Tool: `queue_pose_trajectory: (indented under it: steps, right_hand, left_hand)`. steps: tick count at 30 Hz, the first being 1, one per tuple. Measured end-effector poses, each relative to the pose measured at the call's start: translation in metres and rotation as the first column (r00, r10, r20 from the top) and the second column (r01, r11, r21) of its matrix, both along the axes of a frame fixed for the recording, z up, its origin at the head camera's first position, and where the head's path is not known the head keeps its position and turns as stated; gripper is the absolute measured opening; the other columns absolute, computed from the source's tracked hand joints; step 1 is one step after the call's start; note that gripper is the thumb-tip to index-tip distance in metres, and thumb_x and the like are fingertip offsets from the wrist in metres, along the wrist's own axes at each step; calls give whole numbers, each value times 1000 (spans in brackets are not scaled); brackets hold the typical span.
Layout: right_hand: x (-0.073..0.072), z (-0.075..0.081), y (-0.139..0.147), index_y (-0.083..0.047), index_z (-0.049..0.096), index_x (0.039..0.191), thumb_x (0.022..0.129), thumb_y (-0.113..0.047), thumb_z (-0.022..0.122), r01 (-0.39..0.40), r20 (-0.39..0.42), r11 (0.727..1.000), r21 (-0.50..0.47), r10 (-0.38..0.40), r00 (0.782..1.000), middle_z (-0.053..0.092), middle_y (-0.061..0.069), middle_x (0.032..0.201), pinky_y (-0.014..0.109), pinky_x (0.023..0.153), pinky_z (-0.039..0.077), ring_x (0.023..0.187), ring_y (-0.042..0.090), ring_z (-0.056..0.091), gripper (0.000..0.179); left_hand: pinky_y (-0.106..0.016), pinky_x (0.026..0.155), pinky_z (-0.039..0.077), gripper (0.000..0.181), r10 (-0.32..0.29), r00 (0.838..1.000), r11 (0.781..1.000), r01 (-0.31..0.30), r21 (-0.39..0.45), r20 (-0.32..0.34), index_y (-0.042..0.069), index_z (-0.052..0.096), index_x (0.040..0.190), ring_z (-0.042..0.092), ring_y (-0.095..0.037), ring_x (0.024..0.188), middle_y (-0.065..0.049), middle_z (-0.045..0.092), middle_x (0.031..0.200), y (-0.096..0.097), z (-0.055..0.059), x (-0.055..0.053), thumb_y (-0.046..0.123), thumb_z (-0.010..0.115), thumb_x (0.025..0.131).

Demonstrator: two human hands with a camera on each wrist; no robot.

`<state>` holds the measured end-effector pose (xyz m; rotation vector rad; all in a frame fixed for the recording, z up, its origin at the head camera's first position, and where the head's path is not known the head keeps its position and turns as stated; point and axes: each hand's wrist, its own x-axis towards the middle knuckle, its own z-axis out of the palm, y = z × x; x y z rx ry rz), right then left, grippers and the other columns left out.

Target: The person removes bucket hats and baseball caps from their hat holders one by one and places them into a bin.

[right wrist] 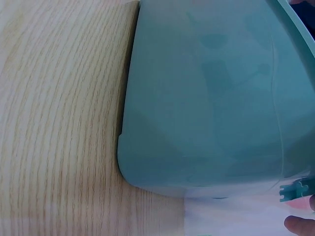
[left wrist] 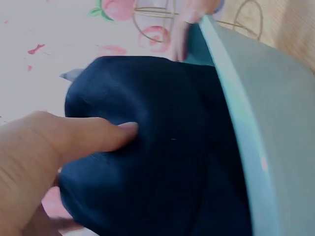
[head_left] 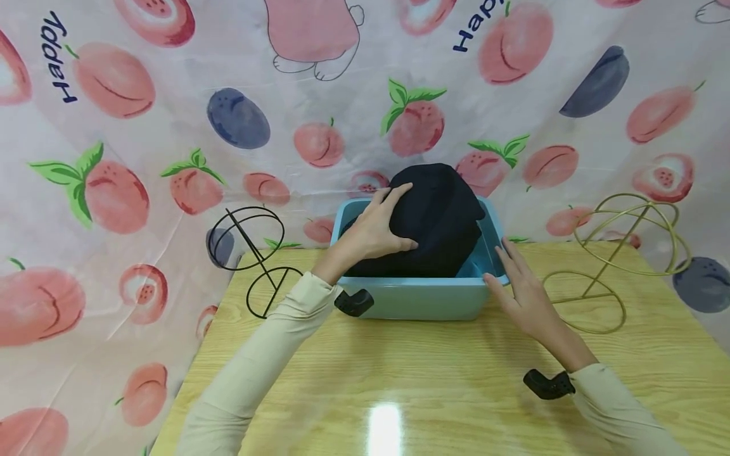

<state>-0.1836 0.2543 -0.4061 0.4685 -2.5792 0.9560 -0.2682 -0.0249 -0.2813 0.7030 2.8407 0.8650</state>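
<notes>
A black hat [head_left: 436, 215] of soft cloth sits in a light blue plastic bin [head_left: 422, 301], its rounded top rising above the rim. My left hand [head_left: 376, 231] grips the hat from the left side, thumb and fingers spread over the cloth. In the left wrist view the thumb [left wrist: 98, 133] presses into the dark fabric of the hat [left wrist: 162, 132]. At the bin's front right corner, my right hand [head_left: 525, 294] touches the rim with fairly straight fingers. The right wrist view mostly shows the bin's outer wall [right wrist: 206, 98], with two fingertips [right wrist: 301, 226] at the lower right edge.
A black wire stand [head_left: 256, 253] is on the left of the wooden table [head_left: 319, 392], and a gold wire stand [head_left: 604, 278] on the right. Behind the bin hangs a fruit-print cloth [head_left: 342, 114]. A black wrist device [head_left: 547, 384] is worn at the right sleeve.
</notes>
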Motion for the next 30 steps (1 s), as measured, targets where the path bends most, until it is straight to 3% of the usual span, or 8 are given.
queue_pose_trajectory:
  steps: [8,15,24,30]
  right_hand:
    - [0,-2,2,2,27,147,98,-26,51,-9,11,1000,-2,9,1000,10,11,157,69,96,26,139,40,18,61]
    - [-2,-3,1,0,25,149,98,-26,50,-18,28,1000,-3,18,999,8,9,158,69,94,27,139,40,17,62]
    - [0,5,7,-4,21,150,96,-29,54,-10,101,1000,-20,12,995,10,7,158,70,96,23,140,40,16,68]
    - [5,14,13,-6,18,151,95,-32,56,9,176,999,-39,-2,984,11,8,158,70,99,19,140,41,14,72]
  left_hand:
    - [-56,102,32,92,-52,998,998,53,23,-39,38,17,151,29,-37,135,-5,13,157,16,-27,-8,36,75,80]
    - [-59,101,32,96,-8,998,999,12,51,-69,39,11,151,31,-36,134,-4,12,157,18,-35,-3,39,75,80]
    - [-55,97,38,87,6,986,992,16,128,-168,31,21,151,32,-29,135,-6,22,154,-6,-35,10,45,71,82]
    - [-49,99,39,72,59,957,983,-7,181,-285,24,30,149,36,-25,132,-8,33,147,-30,-37,17,33,67,87]
